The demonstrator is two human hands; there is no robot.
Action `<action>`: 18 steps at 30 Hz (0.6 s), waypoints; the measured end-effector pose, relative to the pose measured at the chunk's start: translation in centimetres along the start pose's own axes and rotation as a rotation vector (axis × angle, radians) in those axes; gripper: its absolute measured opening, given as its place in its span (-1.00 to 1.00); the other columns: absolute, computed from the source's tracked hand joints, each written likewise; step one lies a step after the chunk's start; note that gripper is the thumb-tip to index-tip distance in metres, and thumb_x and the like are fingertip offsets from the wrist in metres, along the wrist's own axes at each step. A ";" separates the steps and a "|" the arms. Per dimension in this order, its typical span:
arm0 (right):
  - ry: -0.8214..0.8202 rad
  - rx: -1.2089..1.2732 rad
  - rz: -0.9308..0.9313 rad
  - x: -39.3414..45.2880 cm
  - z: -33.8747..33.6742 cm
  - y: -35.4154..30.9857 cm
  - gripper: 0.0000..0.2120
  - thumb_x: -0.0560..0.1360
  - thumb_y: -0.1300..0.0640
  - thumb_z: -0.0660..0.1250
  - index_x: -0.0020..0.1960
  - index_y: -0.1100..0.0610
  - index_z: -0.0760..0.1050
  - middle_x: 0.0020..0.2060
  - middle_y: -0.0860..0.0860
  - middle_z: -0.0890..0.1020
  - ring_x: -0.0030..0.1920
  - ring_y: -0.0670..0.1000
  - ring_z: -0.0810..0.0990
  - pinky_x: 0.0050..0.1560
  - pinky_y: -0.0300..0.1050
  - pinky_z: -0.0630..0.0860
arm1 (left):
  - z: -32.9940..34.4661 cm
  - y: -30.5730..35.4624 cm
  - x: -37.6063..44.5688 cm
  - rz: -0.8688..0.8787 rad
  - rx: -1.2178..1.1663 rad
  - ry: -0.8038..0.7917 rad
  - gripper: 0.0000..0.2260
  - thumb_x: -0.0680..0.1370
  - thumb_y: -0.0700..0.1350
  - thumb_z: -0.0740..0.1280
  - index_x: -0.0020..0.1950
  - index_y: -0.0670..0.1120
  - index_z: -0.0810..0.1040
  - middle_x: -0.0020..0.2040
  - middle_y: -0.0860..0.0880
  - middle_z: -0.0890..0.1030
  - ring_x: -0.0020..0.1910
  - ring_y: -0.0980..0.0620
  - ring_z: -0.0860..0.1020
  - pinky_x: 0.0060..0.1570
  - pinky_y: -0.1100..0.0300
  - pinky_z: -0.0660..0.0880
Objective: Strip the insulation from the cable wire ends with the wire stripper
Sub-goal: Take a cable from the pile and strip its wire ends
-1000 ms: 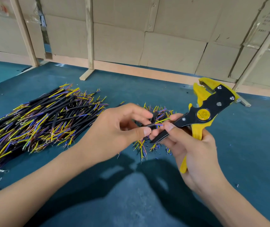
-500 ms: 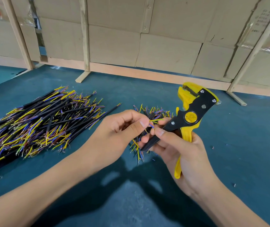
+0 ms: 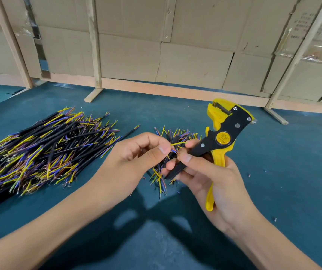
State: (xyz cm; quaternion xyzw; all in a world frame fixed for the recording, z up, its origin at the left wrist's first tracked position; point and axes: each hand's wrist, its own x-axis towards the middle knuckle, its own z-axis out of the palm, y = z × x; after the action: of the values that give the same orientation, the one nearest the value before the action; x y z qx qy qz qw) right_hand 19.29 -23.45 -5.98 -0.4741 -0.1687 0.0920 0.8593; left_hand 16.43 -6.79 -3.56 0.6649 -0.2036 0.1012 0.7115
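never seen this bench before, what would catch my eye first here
The yellow and black wire stripper held up in the right hand, right of centre. Then the big pile of black cables with yellow and purple wire ends, spread over the teal table at left.

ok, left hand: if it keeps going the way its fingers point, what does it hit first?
Likely the right hand. The left hand pinches a yellow wire, fingers pointing right, and the right thumb and the stripper sit just beyond. Depth looks matched, but one view can't confirm.
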 end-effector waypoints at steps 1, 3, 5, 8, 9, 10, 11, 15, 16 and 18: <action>-0.002 -0.004 -0.001 0.0 0.0 0.0 -0.80 0.47 0.37 0.41 0.08 0.26 0.55 -0.22 0.26 0.59 -0.19 0.31 0.64 -0.02 0.23 0.59 | 0.0 0.0 0.0 0.003 0.009 -0.012 -0.89 0.54 -0.21 0.25 -0.13 -0.23 0.51 -0.37 0.12 0.55 -0.43 0.26 0.45 -0.34 0.52 0.38; -0.003 -0.007 -0.001 0.0 0.0 0.0 -0.82 0.47 0.37 0.41 0.06 0.24 0.56 -0.22 0.25 0.59 -0.20 0.30 0.63 -0.02 0.23 0.59 | -0.1 -0.1 -0.1 -0.003 0.030 -0.010 -0.88 0.55 -0.22 0.25 -0.11 -0.24 0.52 -0.40 0.17 0.54 -0.45 0.26 0.45 -0.36 0.53 0.37; 0.006 -0.016 -0.002 0.0 0.0 0.1 -0.83 0.46 0.35 0.41 0.05 0.23 0.57 -0.22 0.24 0.58 -0.20 0.30 0.63 -0.02 0.24 0.59 | -0.3 -0.3 -0.1 0.001 0.074 0.018 -0.87 0.55 -0.18 0.27 -0.07 -0.22 0.57 -0.38 0.21 0.55 -0.41 0.28 0.47 -0.32 0.54 0.37; 0.001 -0.028 -0.002 -0.1 -0.1 -0.1 -0.84 0.45 0.31 0.42 0.03 0.23 0.58 -0.23 0.23 0.58 -0.21 0.31 0.62 -0.05 0.24 0.58 | -0.8 -0.4 0.0 0.047 0.167 0.086 -0.87 0.51 -0.10 0.33 -0.03 -0.12 0.61 -0.29 0.20 0.57 -0.31 0.29 0.48 -0.18 0.49 0.38; -0.022 -0.022 0.011 -0.1 -0.1 -0.2 -0.84 0.46 0.30 0.41 0.03 0.24 0.56 -0.23 0.23 0.58 -0.21 0.31 0.61 -0.06 0.24 0.58 | -1.0 -0.4 0.0 0.064 0.180 0.111 -0.86 0.49 -0.10 0.35 -0.01 -0.11 0.61 -0.26 0.17 0.57 -0.27 0.27 0.49 -0.15 0.46 0.39; -0.056 -0.006 0.034 -0.1 -0.1 -0.4 -0.84 0.47 0.30 0.41 0.05 0.26 0.54 -0.22 0.23 0.57 -0.21 0.31 0.60 -0.07 0.24 0.57 | -1.2 -0.4 0.1 0.082 0.195 0.135 -0.86 0.49 -0.10 0.37 0.00 -0.11 0.60 -0.24 0.15 0.58 -0.24 0.24 0.50 -0.13 0.44 0.40; -0.098 0.017 0.068 -0.2 -0.1 -0.5 -0.83 0.48 0.30 0.40 0.05 0.27 0.53 -0.21 0.23 0.56 -0.21 0.30 0.59 -0.08 0.25 0.57 | -1.3 -0.3 0.1 0.098 0.206 0.157 -0.86 0.48 -0.10 0.38 -0.01 -0.11 0.60 -0.23 0.15 0.58 -0.22 0.23 0.51 -0.12 0.43 0.41; -0.298 0.083 0.262 -0.5 0.1 -0.7 -0.75 0.46 0.21 0.45 0.08 0.28 0.52 -0.19 0.22 0.55 -0.20 0.27 0.60 -0.07 0.27 0.57 | -1.7 -0.2 0.2 0.158 0.244 0.213 -0.89 0.50 -0.12 0.38 -0.02 -0.11 0.61 -0.19 0.14 0.61 -0.18 0.24 0.54 -0.08 0.42 0.43; -0.336 0.085 0.308 -0.6 0.2 -0.7 -0.71 0.44 0.18 0.48 0.09 0.28 0.51 -0.19 0.22 0.55 -0.20 0.27 0.61 -0.06 0.28 0.57 | -1.8 -0.1 0.2 0.161 0.248 0.222 -0.89 0.51 -0.12 0.38 -0.01 -0.11 0.61 -0.19 0.14 0.61 -0.18 0.22 0.54 -0.07 0.40 0.44; -0.399 0.079 0.374 -0.9 0.3 -0.6 -0.68 0.44 0.15 0.49 0.10 0.28 0.51 -0.19 0.22 0.55 -0.19 0.26 0.62 -0.04 0.29 0.58 | -2.2 -0.1 0.2 0.169 0.283 0.233 -0.91 0.54 -0.12 0.37 0.02 -0.08 0.61 -0.19 0.12 0.61 -0.17 0.19 0.53 -0.08 0.37 0.44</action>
State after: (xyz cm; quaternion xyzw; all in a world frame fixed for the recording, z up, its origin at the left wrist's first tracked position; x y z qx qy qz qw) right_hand 18.39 -23.80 -5.51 -0.4355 -0.2405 0.3469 0.7951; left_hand 17.04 -4.63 -3.60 0.7228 -0.1585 0.2643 0.6186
